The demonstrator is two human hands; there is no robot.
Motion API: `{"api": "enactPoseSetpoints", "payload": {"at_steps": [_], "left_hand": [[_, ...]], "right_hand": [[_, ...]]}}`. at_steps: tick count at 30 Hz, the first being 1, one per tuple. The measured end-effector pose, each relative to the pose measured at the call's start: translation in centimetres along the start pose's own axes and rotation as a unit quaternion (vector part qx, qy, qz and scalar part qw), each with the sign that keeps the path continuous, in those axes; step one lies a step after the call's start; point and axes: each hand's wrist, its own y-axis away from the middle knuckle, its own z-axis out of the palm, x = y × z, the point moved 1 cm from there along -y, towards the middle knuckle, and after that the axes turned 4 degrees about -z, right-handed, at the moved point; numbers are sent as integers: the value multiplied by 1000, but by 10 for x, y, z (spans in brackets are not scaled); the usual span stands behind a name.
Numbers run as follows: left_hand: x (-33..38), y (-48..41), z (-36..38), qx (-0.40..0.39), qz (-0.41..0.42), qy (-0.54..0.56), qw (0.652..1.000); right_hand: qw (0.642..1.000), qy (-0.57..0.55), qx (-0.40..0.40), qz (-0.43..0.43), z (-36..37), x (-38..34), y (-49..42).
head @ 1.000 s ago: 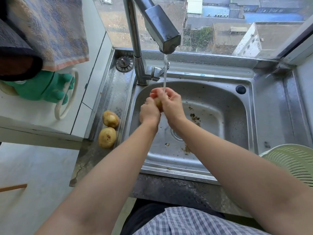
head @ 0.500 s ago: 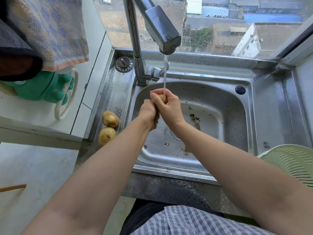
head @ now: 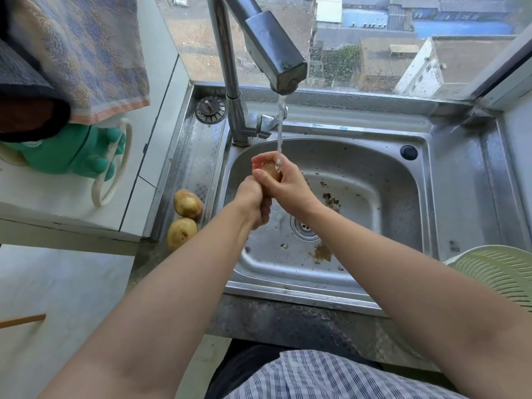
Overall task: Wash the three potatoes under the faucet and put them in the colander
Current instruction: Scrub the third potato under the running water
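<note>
Water runs from the steel faucet (head: 276,50) onto a brown potato (head: 270,170) held over the sink (head: 374,197). My right hand (head: 288,185) wraps around the potato from the right. My left hand (head: 254,201) grips its lower end from below, mostly hiding that part. Two more potatoes lie on the sink's left ledge, one farther (head: 187,203) and one nearer (head: 182,233), touching each other. A pale green colander (head: 501,275) sits at the right edge of the view, on the counter by the sink.
Bits of dirt lie around the drain (head: 303,226). A sink plug (head: 210,109) rests on the back left ledge. A towel (head: 86,53) and a green rubber glove (head: 72,154) hang at the left. A window runs behind the faucet.
My left hand has slid lower along the potato, and my right hand has turned so the potato's top shows under the stream. The two potatoes on the ledge have not moved.
</note>
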Motion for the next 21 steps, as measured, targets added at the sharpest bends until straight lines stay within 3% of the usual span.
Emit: {"api": "enactPoseSetpoints", "payload": {"at_steps": [1, 4, 6, 7, 9, 11, 12, 14, 17, 21], "left_hand": [[-2, 0, 2, -2, 15, 4, 1000], [-8, 4, 18, 38, 138, 6, 990], [-8, 3, 26, 87, 208, -40, 973], [-6, 1, 26, 107, 206, -44, 972], [0, -3, 17, 110, 136, 0, 985], [5, -5, 6, 48, 42, 18, 998], [6, -4, 2, 26, 25, 2, 999], [4, -3, 2, 5, 45, -30, 999], [-3, 3, 13, 33, 135, -58, 989], [-3, 4, 19, 111, 238, -94, 960]], "right_hand": [[1000, -11, 21, 11, 0, 0, -1], [975, -54, 190, 105, 3, 2, -11], [954, -91, 244, 147, 2, 1, -15], [957, -93, 228, 150, 0, 1, -14], [982, -99, 122, 103, -2, -1, -7], [998, -50, 23, 40, -3, 4, 1], [999, -34, 19, 26, -3, 9, 2], [994, -46, 89, 49, 1, 12, -1], [964, -84, 210, 138, 5, 11, -11], [953, -122, 222, 168, 3, 5, -11]]}}
